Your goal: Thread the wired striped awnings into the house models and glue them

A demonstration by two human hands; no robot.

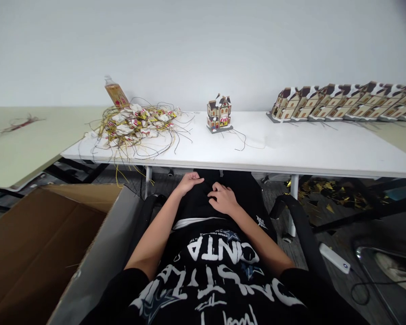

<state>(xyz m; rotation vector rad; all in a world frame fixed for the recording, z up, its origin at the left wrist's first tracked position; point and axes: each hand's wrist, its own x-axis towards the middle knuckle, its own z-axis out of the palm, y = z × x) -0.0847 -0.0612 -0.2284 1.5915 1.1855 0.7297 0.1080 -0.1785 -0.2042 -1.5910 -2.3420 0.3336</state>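
Note:
Both hands are low over my lap, in front of the black trousers and below the table edge. My left hand point(189, 181) is closed, thumb and fingers drawn together; anything between them is too small to make out. Close beside it, my right hand point(223, 198) has loosely bent fingers that stand apart, with nothing visible in them. On the table beyond stands a small model house point(219, 114) with a snowy roof and a striped awning. A thin dark wire point(242, 139) trails from its base to the right.
A white table point(203, 155) holds a tangled heap of wired decorations point(135, 126) at left, with a bottle point(116, 91) of amber liquid behind. Several matching houses point(338, 104) line the right. An open cardboard box point(37, 234) stands at lower left; gold scraps point(331, 194) litter the floor.

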